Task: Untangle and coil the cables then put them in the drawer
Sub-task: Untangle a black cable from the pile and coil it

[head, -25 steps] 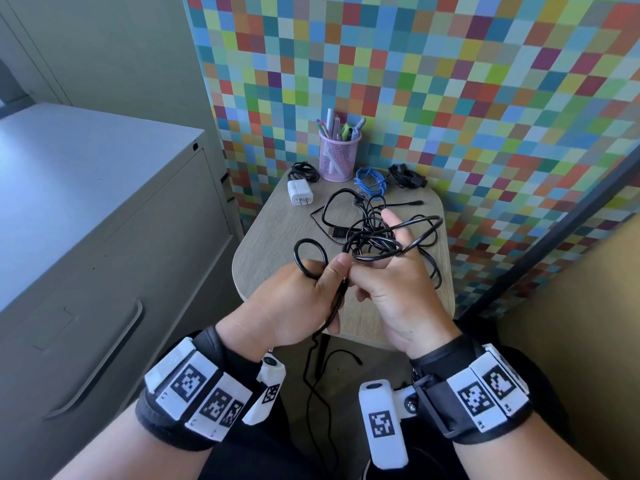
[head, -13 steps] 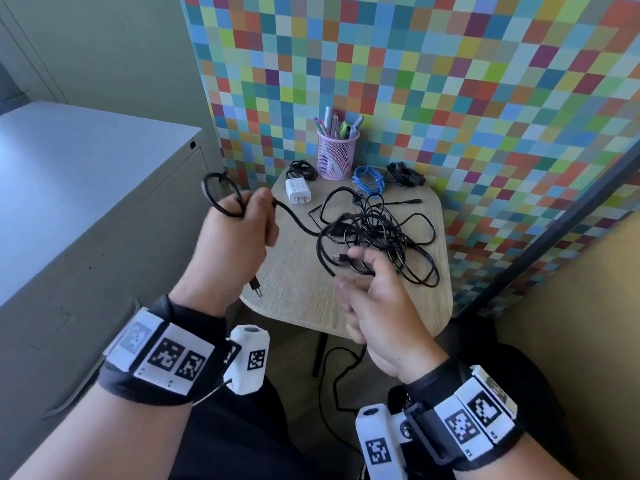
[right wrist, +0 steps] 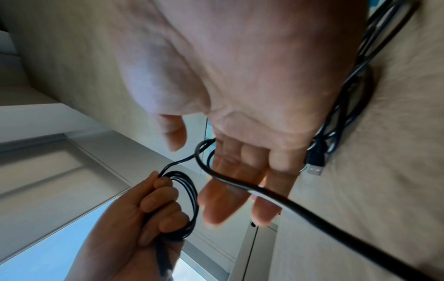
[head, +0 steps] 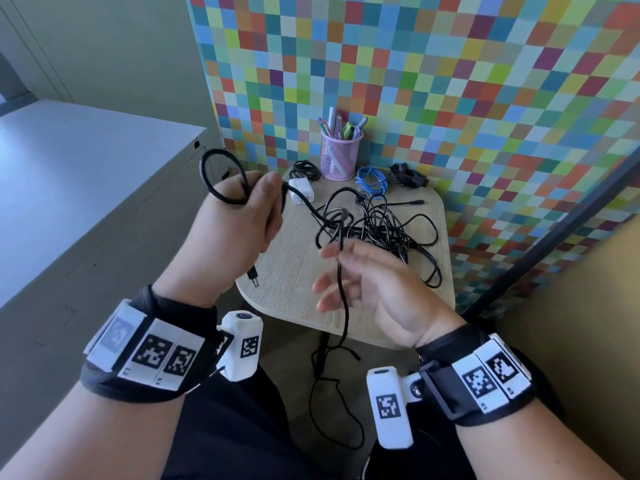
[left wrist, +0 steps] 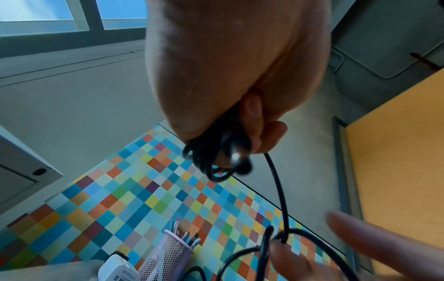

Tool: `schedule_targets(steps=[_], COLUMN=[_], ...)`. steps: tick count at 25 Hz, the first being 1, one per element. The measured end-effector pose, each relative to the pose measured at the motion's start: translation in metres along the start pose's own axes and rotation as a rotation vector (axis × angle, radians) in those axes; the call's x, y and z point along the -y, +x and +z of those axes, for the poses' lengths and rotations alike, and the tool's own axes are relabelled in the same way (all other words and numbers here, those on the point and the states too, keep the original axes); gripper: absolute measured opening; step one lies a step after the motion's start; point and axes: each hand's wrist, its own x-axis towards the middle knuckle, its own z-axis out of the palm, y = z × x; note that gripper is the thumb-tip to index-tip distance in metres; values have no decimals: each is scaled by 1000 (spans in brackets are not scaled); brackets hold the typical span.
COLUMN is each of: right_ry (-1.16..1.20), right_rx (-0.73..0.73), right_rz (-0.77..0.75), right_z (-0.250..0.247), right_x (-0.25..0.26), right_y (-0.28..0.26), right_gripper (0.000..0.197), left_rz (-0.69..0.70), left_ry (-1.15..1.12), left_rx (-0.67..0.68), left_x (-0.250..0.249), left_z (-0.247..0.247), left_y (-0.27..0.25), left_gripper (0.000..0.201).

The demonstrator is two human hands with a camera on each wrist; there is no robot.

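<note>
My left hand (head: 256,216) is raised over the table's left edge and grips a small coil of black cable (head: 221,174); the fist around the coil (left wrist: 216,157) shows in the left wrist view. A barrel plug (head: 254,274) hangs below that fist. From the coil the cable runs right into a tangle of black cables (head: 377,230) on the small wooden table (head: 291,285). My right hand (head: 332,271) hovers near the tangle with straight fingers (right wrist: 240,180). One strand (right wrist: 240,184) lies loosely across them and hangs down past the table's front edge.
At the back of the table stand a pink pen cup (head: 339,154), a white charger (head: 303,194), a blue coiled cable (head: 372,180) and two black bundles (head: 407,176). A grey cabinet (head: 86,202) fills the left. A chequered partition (head: 450,81) stands behind.
My left hand has swung up and left with the coil, away from the right hand. The right hand has let go of the cable and spread its fingers; the tangle now lies on the table.
</note>
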Motion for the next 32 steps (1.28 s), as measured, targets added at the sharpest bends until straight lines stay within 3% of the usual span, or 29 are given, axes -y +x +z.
schedule_targets(steps=[3, 5, 12, 16, 18, 20, 22, 25, 28, 32], right_ry=[67, 14, -532, -807, -706, -587, -496, -286, -169, -322], right_rx=[-202, -253, -28, 70, 51, 46, 33, -49, -143, -133], right_rz=[-122, -170, 30, 202, 171, 107, 12, -159, -263, -178], right_z=[6, 7, 2, -9, -8, -4, 0, 4, 4, 3], right_x=[8, 6, -21, -24, -22, -19, -16, -12, -9, -20], right_y=[14, 16, -13, -25, -26, -24, -20, -9, -2, -5], right_gripper=[35, 30, 35, 28, 21, 37, 41, 25, 24, 33], left_rz=[17, 3, -162, -154, -114, -80, -75, -91, -128, -150], left_ry=[81, 75, -476, -661, -600, -522, -466, -425, -430, -496], left_rx=[110, 104, -228, -368, -311, -220, -132, -46, -53, -178], left_x=[-5, -4, -5, -23, -29, -33, -33, -28, -23, -22], left_z=[5, 7, -6, -29, -31, -21, -9, 2, 3, -5], left_y=[-9, -9, 12, 29, 30, 24, 16, 7, 5, 9], left_gripper=[46, 45, 43, 42, 41, 41, 40, 40, 41, 41])
